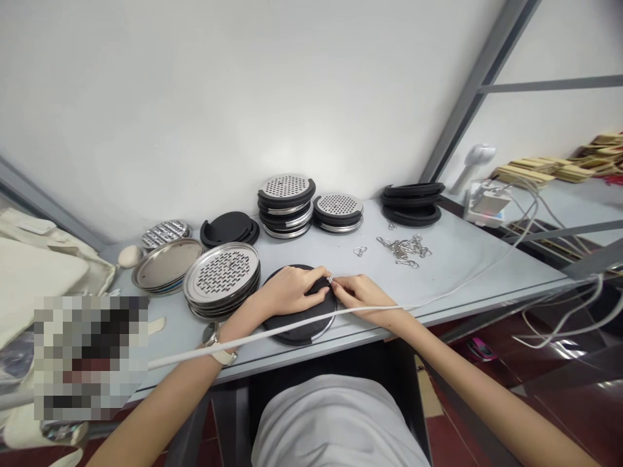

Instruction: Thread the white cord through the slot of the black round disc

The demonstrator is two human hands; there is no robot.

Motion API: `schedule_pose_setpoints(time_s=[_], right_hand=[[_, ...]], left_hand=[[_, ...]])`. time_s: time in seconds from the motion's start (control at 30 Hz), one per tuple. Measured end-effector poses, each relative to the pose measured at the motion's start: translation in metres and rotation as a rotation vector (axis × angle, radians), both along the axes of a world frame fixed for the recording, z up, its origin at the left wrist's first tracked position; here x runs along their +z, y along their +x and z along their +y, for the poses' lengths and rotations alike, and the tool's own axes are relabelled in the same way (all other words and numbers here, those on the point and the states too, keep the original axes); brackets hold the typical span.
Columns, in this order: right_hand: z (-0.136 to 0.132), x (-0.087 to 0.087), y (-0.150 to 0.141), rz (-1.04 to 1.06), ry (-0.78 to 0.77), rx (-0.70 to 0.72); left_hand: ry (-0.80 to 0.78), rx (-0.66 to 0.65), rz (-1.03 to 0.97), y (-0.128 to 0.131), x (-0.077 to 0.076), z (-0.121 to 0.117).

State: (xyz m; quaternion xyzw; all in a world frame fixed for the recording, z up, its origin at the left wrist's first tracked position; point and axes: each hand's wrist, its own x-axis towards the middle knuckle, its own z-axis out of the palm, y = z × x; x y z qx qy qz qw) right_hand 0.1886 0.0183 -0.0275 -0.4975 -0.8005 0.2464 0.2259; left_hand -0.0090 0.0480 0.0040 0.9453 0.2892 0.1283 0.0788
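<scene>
A round black disc (292,331) with a metal rim lies near the table's front edge, just below centre. My left hand (292,288) rests across its top, thumb and fingers closed round its right-hand part. At the disc's upper right edge, my right hand (355,295) pinches a small shiny metal piece (329,279); the fingers hide most of it. To the left of the disc stands a stack of perforated metal grater plates (228,272). Beyond my right hand lie a loose pile of metal wire clips (403,250) and one separate wire clip (360,251).
Stacks of graters with black rims (287,188) stand by the wall, with black rings (413,204) farther right. Plain metal plates (168,263) lie at left. A white cable (272,331) hangs across the view before my forearms. Grey rack posts (481,91) rise at right.
</scene>
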Motion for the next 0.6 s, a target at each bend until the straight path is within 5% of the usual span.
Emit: schedule_pose_setpoints(time_s=[0.6], right_hand=[[-0.0015, 0.0016, -0.0011, 0.025, 0.048, -0.021]], left_hand=[[0.019, 0.023, 0.028, 0.0007, -0.0005, 0.0006]])
